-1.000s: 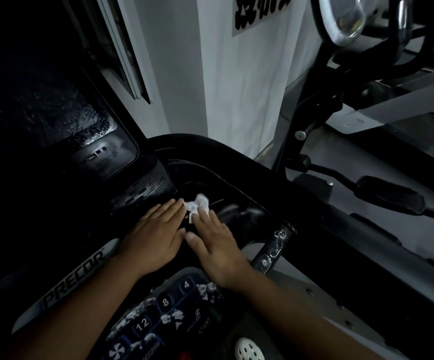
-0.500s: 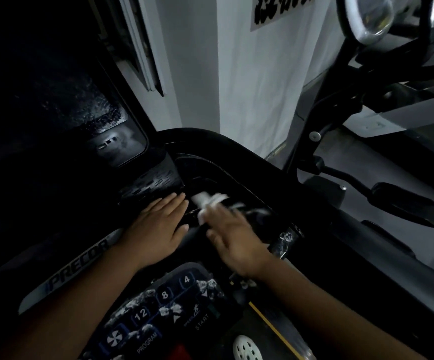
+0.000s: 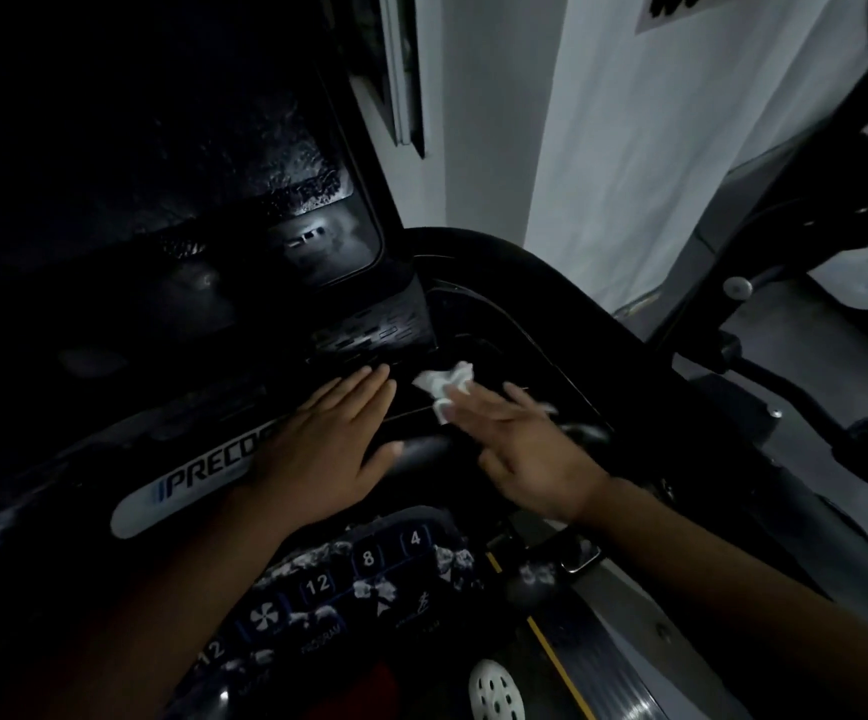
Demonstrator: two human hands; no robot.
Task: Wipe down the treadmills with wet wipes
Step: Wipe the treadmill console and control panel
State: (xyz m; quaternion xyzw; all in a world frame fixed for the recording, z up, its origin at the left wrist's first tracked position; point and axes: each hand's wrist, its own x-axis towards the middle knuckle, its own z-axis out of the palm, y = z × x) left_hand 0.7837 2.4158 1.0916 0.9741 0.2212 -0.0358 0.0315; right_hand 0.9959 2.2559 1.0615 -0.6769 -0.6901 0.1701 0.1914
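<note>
A crumpled white wet wipe (image 3: pixel 445 385) lies on the black tray of the treadmill console (image 3: pixel 520 324), just right of the dark screen housing. My right hand (image 3: pixel 520 444) presses on the wipe with straight fingers; the wipe sticks out past the fingertips. My left hand (image 3: pixel 328 449) rests flat on the console beside the Precor label (image 3: pixel 203 475), fingers straight, holding nothing. A short black handle (image 3: pixel 421 452) shows between the two hands.
The dark, dusty screen (image 3: pixel 162 174) fills the upper left. A keypad (image 3: pixel 359 579) with number buttons sits below my hands. A white wall (image 3: pixel 655 122) and the black frame of another machine (image 3: pixel 785 283) stand to the right.
My right hand has slid the wipe right along the tray, then back a little to the left. The left hand has stayed flat on the console. The camera has leaned in closer.
</note>
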